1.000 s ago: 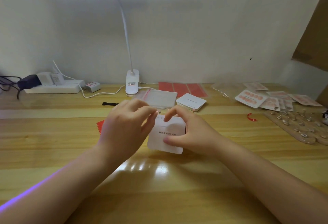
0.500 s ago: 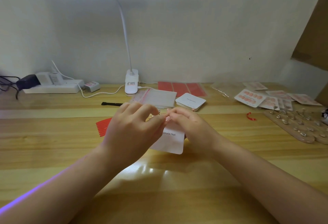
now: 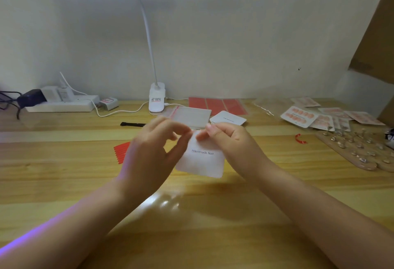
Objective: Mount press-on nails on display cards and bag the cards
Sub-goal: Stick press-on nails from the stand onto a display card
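A white display card (image 3: pixel 201 160) printed "Handmade Nail" lies on the wooden table (image 3: pixel 64 172) between my hands. My right hand (image 3: pixel 230 143) pinches the card's top edge with thumb and fingers. My left hand (image 3: pixel 153 153) hovers at the card's left side, its fingers curled with the tips close together; what they pinch is too small to tell. A red sheet of adhesive strips (image 3: pixel 120 151) shows just left of my left hand. Press-on nails (image 3: pixel 358 147) stand on a wooden holder board (image 3: pixel 371 165) at the right.
Behind the hands lie a stack of clear bags (image 3: pixel 189 116), a stack of white cards (image 3: pixel 228 118) and red adhesive sheets (image 3: pixel 217 105). Bagged finished cards (image 3: pixel 315 117) lie at the back right. A desk lamp base (image 3: pixel 156 98) and a power strip (image 3: pixel 61 104) stand along the wall.
The card has tilted and shifted slightly right. My right hand has moved from the card's side to its top edge, and my left hand's fingertips have drawn apart from the right's.
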Demonstrator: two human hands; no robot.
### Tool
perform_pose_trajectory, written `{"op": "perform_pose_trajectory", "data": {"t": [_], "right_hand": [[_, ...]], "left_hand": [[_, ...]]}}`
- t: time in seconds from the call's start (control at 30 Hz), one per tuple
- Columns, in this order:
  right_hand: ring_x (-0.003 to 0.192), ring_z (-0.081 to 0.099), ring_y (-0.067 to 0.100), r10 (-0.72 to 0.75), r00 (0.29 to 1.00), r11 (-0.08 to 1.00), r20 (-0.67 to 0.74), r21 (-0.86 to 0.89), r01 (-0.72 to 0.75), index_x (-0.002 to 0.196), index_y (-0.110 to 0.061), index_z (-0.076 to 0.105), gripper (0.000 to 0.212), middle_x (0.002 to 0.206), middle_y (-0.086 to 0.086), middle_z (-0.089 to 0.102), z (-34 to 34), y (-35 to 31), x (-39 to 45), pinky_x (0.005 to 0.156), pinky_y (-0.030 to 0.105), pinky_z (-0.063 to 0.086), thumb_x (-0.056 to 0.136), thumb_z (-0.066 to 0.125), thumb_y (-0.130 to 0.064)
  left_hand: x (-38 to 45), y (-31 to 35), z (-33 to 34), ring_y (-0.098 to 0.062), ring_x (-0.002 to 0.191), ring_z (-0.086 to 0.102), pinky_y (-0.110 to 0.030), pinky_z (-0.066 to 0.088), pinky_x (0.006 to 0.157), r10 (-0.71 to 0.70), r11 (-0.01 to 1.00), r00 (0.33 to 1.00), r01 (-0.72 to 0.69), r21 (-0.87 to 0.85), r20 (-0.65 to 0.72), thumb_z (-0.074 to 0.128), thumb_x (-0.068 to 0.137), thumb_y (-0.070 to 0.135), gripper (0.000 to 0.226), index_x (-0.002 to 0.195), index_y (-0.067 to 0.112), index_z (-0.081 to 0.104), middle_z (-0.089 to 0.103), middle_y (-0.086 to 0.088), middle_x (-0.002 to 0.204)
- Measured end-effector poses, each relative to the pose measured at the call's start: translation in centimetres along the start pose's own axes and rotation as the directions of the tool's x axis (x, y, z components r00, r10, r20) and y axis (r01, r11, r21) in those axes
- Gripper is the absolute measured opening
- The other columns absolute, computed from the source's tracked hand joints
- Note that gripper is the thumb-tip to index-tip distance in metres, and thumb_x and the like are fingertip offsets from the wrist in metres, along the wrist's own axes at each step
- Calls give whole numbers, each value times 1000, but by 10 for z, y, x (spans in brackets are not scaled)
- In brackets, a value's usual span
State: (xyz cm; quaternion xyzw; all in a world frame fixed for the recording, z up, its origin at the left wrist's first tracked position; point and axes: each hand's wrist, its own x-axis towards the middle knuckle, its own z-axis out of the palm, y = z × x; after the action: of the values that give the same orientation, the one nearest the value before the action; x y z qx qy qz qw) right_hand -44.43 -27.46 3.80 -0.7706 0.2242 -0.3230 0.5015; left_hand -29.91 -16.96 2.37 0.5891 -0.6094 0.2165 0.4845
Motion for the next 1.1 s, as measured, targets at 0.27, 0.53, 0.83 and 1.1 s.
{"op": "perform_pose_trajectory", "data": {"t": [0.27, 0.53, 0.83, 1.1], "right_hand": [[81, 65, 23, -171, 983, 984, -59, -70, 167, 97, -30, 67, 27, 91, 1, 68, -27, -33, -5, 52, 34, 51, 87, 61, -6], [74, 65, 10, -145, 989, 989, -22, 10, 145, 100, -27, 69, 29, 92, -2, 70, -30, -45, -8, 52, 19, 46, 72, 61, -25], [68, 65, 8, -165, 986, 985, 14, 52, 164, 99, -26, 69, 25, 84, -1, 70, -28, -49, -12, 50, 19, 47, 78, 68, -13], [80, 69, 24, -179, 984, 984, 12, 24, 179, 102, -25, 69, 29, 91, 6, 72, -27, -51, -14, 65, 39, 58, 85, 66, -2]], "left_hand": [[20, 12, -20, 5, 74, 57, -10, 45, 54, -127, 990, 982, 116, -85, -137, 67, 88, 25, 2, 88, 24, 65, 60, 19, 83], [21, 20, -27, -24, 74, 64, -35, 52, 48, 91, 995, 984, -84, 48, -154, 70, 88, 21, 15, 85, 6, 73, 61, 4, 86], [25, 23, -28, -27, 62, 60, -41, 48, 55, 272, 939, 947, -222, 264, -172, 71, 90, 24, 22, 74, 10, 76, 70, -2, 76], [26, 24, -27, -27, 60, 60, -40, 48, 54, 332, 912, 924, -262, 316, -192, 70, 91, 23, 22, 74, 9, 76, 71, -3, 76]]}}
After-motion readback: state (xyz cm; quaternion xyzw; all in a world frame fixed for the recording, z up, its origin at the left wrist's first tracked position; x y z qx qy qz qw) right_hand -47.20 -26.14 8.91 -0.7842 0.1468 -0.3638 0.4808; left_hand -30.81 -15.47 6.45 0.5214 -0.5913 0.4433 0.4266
